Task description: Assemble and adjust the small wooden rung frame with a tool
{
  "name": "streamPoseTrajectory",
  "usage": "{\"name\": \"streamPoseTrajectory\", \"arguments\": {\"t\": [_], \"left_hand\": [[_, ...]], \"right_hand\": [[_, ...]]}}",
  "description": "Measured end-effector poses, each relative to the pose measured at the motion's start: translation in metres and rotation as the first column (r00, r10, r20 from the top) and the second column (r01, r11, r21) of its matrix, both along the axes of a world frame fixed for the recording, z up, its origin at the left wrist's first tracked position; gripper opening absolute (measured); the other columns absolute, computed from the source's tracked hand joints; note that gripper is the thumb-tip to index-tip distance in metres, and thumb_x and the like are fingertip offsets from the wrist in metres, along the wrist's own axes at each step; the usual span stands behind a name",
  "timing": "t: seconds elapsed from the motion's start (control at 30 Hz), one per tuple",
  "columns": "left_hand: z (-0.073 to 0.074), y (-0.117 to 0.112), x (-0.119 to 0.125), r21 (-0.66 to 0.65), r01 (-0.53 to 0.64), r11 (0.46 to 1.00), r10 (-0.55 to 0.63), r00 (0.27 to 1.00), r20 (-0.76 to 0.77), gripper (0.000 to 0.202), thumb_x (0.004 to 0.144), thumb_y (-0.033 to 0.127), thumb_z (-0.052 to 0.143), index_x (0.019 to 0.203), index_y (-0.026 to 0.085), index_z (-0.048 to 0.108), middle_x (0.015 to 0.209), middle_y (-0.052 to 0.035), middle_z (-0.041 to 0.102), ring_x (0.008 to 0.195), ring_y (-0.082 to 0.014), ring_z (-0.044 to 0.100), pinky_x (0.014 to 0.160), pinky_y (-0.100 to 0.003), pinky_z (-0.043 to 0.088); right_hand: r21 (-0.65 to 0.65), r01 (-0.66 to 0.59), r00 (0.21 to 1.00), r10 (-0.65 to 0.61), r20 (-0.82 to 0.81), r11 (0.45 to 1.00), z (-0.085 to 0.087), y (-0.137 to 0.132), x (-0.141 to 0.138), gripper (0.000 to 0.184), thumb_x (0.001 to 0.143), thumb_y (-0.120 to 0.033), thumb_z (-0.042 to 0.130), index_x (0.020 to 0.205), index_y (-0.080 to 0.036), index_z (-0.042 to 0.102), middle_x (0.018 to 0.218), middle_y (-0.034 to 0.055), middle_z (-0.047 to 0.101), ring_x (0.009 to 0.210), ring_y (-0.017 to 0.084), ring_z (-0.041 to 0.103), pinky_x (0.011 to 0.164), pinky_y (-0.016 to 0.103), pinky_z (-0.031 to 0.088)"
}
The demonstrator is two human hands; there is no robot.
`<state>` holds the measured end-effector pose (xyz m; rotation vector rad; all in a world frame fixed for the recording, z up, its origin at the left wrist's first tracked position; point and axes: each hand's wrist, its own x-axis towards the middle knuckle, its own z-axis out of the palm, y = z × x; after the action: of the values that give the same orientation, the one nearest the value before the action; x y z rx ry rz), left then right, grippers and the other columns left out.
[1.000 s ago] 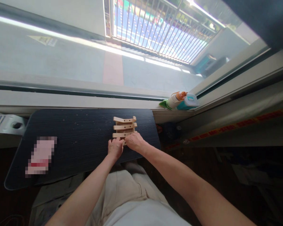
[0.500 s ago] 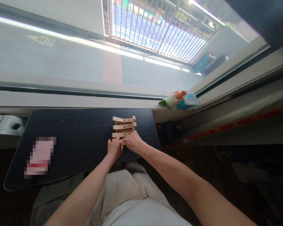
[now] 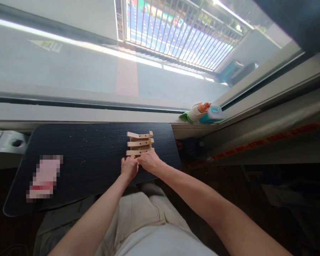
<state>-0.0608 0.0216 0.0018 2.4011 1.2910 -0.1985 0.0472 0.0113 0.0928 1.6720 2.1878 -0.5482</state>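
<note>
Both hands crowd the near end of the slatted wooden piece (image 3: 140,144), and that end is covered!
Fingertips are buried here: the left hand (image 3: 129,167) is half curled, the right hand (image 3: 149,160) bunched tighter, both against the wood, but whether either grips or merely presses, one cannot tell. The piece sits toward the right of the dark, grain-streaked surface (image 3: 96,149), three pale bars showing, dark-dotted, ends turned up, browner material between. Over on the left, pixelation blots out a pink item (image 3: 46,174); its make is anyone's guess.
</note>
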Motion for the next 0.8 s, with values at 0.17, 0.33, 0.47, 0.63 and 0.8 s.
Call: {"name": "streamPoseTrajectory", "arguments": {"t": [0.17, 0.33, 0.47, 0.63, 0.8], "left_hand": [[-0.001, 0.0, 0.0, -0.026, 0.005, 1.0, -0.005, 1.0, 0.0, 0.023, 0.079, 0.02, 0.041, 0.092, 0.021, 0.06, 0.098, -0.0073, 0.058, 0.095, -0.0211, 0.05, 0.082, -0.037, 0.029], [-0.003, -0.001, -0.001, 0.004, 0.02, 1.0, -0.021, 1.0, 0.018, 0.022, 0.079, 0.021, 0.041, 0.087, 0.021, 0.061, 0.097, -0.007, 0.057, 0.092, -0.021, 0.05, 0.079, -0.037, 0.029], [-0.004, 0.0, -0.001, 0.014, 0.022, 1.0, -0.022, 1.0, 0.018, 0.022, 0.079, 0.021, 0.04, 0.086, 0.02, 0.061, 0.096, -0.0068, 0.057, 0.091, -0.0209, 0.05, 0.078, -0.036, 0.029], [-0.003, 0.0, -0.001, -0.004, 0.002, 1.0, -0.002, 1.0, 0.013, 0.024, 0.079, 0.02, 0.04, 0.092, 0.02, 0.06, 0.097, -0.0072, 0.057, 0.092, -0.0204, 0.05, 0.079, -0.036, 0.029], [-0.002, -0.001, -0.001, -0.004, 0.006, 1.0, -0.006, 1.0, 0.014, 0.024, 0.079, 0.02, 0.04, 0.091, 0.02, 0.06, 0.099, -0.0073, 0.057, 0.092, -0.0206, 0.05, 0.079, -0.036, 0.028]], "right_hand": [[-0.023, 0.087, 0.996, -0.087, -0.011, 0.996, -0.009, 0.004, 0.007, 0.025, 0.081, -0.019, 0.044, 0.08, -0.015, 0.068, 0.083, 0.0097, 0.069, 0.081, 0.019, 0.063, 0.068, 0.027, 0.045], [-0.018, 0.172, 0.985, -0.172, 0.017, 0.985, -0.014, 0.002, 0.007, 0.022, 0.079, -0.02, 0.046, 0.079, -0.014, 0.067, 0.077, 0.0115, 0.068, 0.078, 0.019, 0.063, 0.068, 0.027, 0.045], [-0.024, 0.142, 0.989, -0.142, 0.034, 0.99, -0.006, 0.0, 0.002, 0.023, 0.08, -0.015, 0.044, 0.083, -0.014, 0.067, 0.079, 0.0109, 0.069, 0.078, 0.02, 0.064, 0.065, 0.029, 0.047], [-0.009, 0.038, 0.999, -0.038, 0.027, 0.999, 0.002, 0.001, 0.001, 0.025, 0.082, -0.014, 0.042, 0.082, -0.015, 0.068, 0.083, 0.0099, 0.069, 0.081, 0.02, 0.063, 0.067, 0.029, 0.047], [-0.029, 0.083, 0.996, -0.083, 0.014, 0.996, -0.005, 0.003, 0.002, 0.027, 0.083, -0.015, 0.041, 0.085, -0.014, 0.068, 0.086, 0.0103, 0.068, 0.083, 0.019, 0.063, 0.068, 0.027, 0.046]]}}
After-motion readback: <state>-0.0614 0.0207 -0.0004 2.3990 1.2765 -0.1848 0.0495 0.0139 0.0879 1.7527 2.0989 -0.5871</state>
